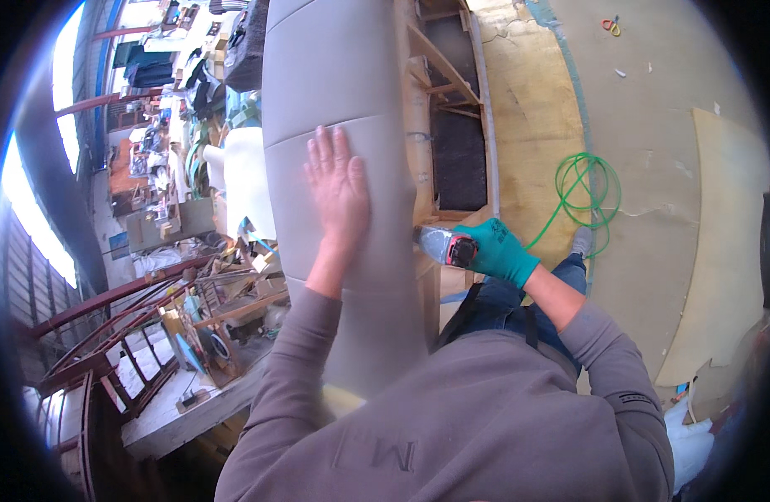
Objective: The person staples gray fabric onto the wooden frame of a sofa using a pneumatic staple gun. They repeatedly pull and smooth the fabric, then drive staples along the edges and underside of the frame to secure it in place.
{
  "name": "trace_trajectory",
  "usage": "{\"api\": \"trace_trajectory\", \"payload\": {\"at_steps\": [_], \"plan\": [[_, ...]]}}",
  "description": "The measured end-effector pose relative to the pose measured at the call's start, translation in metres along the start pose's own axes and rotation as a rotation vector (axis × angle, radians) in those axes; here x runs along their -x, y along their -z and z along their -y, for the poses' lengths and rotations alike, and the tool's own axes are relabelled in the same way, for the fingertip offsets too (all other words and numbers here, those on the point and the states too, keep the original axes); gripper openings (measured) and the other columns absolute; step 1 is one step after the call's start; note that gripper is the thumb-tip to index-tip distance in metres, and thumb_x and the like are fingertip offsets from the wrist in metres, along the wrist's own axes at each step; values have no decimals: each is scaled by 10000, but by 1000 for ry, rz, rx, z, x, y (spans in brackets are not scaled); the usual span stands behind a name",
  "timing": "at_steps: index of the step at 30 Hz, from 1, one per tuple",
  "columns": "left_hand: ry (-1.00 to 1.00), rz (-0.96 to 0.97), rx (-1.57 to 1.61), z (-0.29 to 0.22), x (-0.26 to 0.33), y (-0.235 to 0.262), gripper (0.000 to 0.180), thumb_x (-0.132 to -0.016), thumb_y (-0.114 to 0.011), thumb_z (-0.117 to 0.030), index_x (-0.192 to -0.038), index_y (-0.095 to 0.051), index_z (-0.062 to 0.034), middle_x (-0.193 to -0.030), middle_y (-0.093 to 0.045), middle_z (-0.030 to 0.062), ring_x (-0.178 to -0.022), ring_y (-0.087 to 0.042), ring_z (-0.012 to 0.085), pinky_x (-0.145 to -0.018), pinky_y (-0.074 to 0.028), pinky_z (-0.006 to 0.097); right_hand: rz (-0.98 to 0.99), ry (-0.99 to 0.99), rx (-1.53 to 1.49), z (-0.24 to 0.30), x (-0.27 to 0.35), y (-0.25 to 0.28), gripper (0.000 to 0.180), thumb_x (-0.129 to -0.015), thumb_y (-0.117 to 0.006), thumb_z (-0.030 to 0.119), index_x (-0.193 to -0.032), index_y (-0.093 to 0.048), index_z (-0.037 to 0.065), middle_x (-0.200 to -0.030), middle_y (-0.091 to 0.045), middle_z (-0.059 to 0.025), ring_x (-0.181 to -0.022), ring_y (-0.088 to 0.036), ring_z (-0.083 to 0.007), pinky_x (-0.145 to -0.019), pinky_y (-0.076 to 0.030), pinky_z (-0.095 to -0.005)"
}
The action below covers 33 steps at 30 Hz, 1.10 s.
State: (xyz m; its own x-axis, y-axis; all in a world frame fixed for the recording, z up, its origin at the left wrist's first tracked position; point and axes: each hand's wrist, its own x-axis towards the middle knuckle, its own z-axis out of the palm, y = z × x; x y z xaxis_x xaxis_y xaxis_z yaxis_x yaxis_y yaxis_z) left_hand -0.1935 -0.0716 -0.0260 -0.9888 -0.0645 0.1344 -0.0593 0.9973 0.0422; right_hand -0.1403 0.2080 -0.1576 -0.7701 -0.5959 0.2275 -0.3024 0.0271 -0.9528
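My bare left hand [339,184] lies flat, fingers stretched out, on a long padded piece covered in smooth grey material [335,75] with stitched seams across it. My right hand [498,253], in a green work glove, is wrapped round a staple gun [441,245] with a grey body and a red and black end. Its nose meets the edge where the grey cover borders the wooden frame [417,159]; whether it presses on the wood I cannot tell. Dark lining [460,155] shows inside the frame. My gloved fingers hide the gun's handle.
A green air hose [586,201] lies coiled on the floor at my right, running toward my right hand. Scissors [611,27] lie farther off, and a pale sheet [686,251] lies at far right. On the left are a cluttered workbench [192,402] and a red metal rail [121,314].
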Motion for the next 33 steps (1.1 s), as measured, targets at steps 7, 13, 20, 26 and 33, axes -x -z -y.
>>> {"api": "trace_trajectory", "payload": {"at_steps": [7,13,20,26,33], "plan": [[48,117,-100,-65,9,6,571,-1175,-417,-432,-1723,-435,-272,-1861,-189,117,-1710,-113,432,-1352,-63,625,72,1,-36,-18,-8,1,283,-957,-792,441,-1081,-789,186,-886,-739,-190,-817,-719,-443,-688,-568,-501],[40,95,-174,-89,5,11,538,-1074,-568,-202,-1610,-554,-250,-1797,-260,255,-1646,-204,567,-1303,-165,717,77,-5,-120,-28,-20,30,270,-949,-814,405,-1061,-802,160,-943,-761,-193,-861,-740,-430,-721,-590,-483],[83,70,-203,-95,2,6,503,-1059,-606,-206,-1558,-610,-263,-1778,-297,256,-1635,-238,566,-1295,-206,716,-105,76,-195,-61,-60,60,207,-925,-842,255,-1021,-783,81,-903,-729,-220,-837,-707,-458,-712,-591,-421],[87,67,-263,-96,0,1,507,-1016,-664,-209,-1510,-653,-325,-1789,-292,236,-1643,-243,545,-1292,-224,716,-222,162,-199,-67,-92,66,241,-950,-821,311,-1014,-775,83,-868,-704,-228,-779,-670,-470,-656,-569,-449],[101,76,-279,-97,0,-2,546,-957,-735,-203,-1485,-673,-331,-1813,-240,221,-1649,-222,548,-1291,-222,723,19,134,-41,-72,-109,57,361,-845,-897,253,-1124,-766,65,-946,-759,-212,-856,-729,-444,-755,-610,-444]]}}
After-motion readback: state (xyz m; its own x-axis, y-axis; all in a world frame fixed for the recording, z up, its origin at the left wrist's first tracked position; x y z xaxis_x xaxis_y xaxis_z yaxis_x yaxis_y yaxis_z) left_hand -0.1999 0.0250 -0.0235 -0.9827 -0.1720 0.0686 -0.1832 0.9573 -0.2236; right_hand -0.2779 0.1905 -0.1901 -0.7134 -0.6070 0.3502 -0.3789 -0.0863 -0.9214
